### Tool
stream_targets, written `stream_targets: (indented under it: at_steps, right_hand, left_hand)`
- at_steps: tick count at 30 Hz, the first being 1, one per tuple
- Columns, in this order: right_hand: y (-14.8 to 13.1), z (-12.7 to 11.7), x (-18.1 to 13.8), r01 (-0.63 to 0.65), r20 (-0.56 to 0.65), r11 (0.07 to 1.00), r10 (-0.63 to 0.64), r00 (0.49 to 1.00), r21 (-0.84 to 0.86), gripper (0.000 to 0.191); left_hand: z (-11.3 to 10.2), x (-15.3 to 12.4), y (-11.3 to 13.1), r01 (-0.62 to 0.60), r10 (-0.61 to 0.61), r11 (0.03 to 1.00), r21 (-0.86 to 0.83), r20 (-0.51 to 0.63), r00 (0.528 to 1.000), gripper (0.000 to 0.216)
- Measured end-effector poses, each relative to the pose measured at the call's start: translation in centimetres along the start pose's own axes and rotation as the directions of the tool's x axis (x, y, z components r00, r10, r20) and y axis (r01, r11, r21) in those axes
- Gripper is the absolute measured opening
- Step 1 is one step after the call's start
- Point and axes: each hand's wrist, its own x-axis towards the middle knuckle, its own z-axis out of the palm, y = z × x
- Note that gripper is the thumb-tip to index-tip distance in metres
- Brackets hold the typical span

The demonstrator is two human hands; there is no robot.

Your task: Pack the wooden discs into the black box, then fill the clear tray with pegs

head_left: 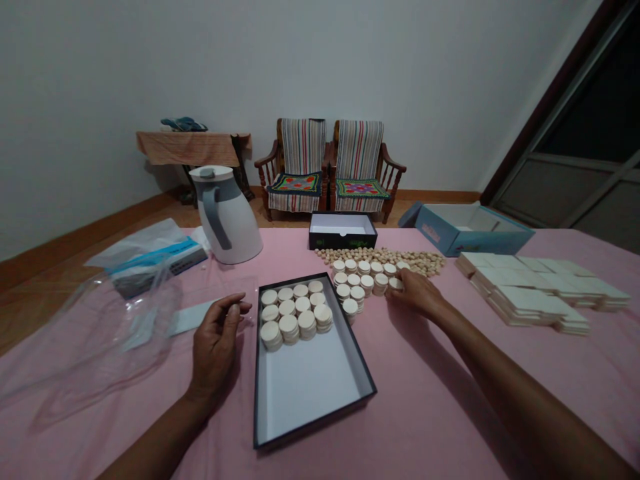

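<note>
A black-edged shallow box (320, 390) with a white inside lies in front of me on the pink table. Stacks of round wooden discs (296, 315) fill its far end. My left hand (216, 347) rests on the cloth just left of the box, fingers curled loosely, holding nothing I can see. My right hand (417, 293) reaches to the loose disc stacks (361, 280) beyond the box, and its fingers close on a stack at their right end. Small wooden beads (385, 257) lie in a heap behind those stacks.
A white jug with a grey handle (226, 213) stands at the back left. Clear plastic bags (95, 327) lie at the left. Flat wooden slabs (540, 290) are piled at the right beside a blue box (465, 230). A small black box (343, 231) sits behind the beads.
</note>
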Motion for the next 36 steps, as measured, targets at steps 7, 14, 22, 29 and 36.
stream_targets:
  at_steps: [7, 14, 22, 29, 36]
  right_hand:
    - [-0.1, -0.1, 0.2, 0.059, 0.005, 0.997, -0.058, 0.998, -0.044, 0.026]
    - [-0.1, -0.7, -0.4, 0.089, -0.034, 0.996, -0.090, 0.995, -0.031, 0.020]
    - [-6.5, -4.9, -5.3, 0.335, -0.066, 0.939, -0.330, 0.942, 0.082, 0.007]
    - [-14.9, -1.4, -10.8, 0.607, 0.211, 0.737, -0.670, 0.711, 0.297, 0.019]
    - [-18.3, 1.2, -11.3, 0.750, 0.324, 0.638, -0.757, 0.568, 0.174, 0.033]
  left_hand:
    - [0.1, -0.1, -0.1, 0.033, -0.032, 0.999, -0.034, 0.031, 0.999, 0.037]
    - [0.2, -0.5, -0.6, 0.033, -0.027, 0.998, -0.053, 0.100, 0.995, 0.037]
    - [0.3, -0.7, -0.7, 0.020, -0.011, 0.999, -0.043, 0.192, 0.981, 0.037]
    - [0.1, -1.1, -0.7, 0.075, -0.048, 0.992, -0.105, 0.241, 0.969, 0.034]
    - [0.1, -1.2, -1.0, 0.101, -0.064, 0.984, -0.144, 0.240, 0.969, 0.035]
